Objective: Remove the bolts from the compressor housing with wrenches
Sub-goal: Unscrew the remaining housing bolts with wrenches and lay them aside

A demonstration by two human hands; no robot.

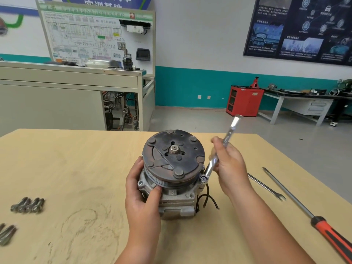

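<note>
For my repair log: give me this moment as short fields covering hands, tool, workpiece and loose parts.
workpiece: compressor upright on table, pulley face up
left hand: grips the housing
right hand: holds wrench, ring end on a flange bolt
loose bolts: two groups, table's left
spare tools: second wrench, screwdriver, right of compressor

Views: one, worn on the person's head.
Position: above the near side of the wooden table [76,159], on the person's own side.
Direction: forward and down, across the table toward the floor [190,119] and far wall [200,35].
Nearness: close; both forearms enter from the bottom edge, and the left hand [142,197] and the right hand [228,164] with its wrench [228,134] sit in the lower middle.
Centre: the compressor [173,159], just below mid-frame, seen from above, round face turned up toward the lens.
Lens: wide-angle; the table edges splay outward and the side borders look smeared.
</note>
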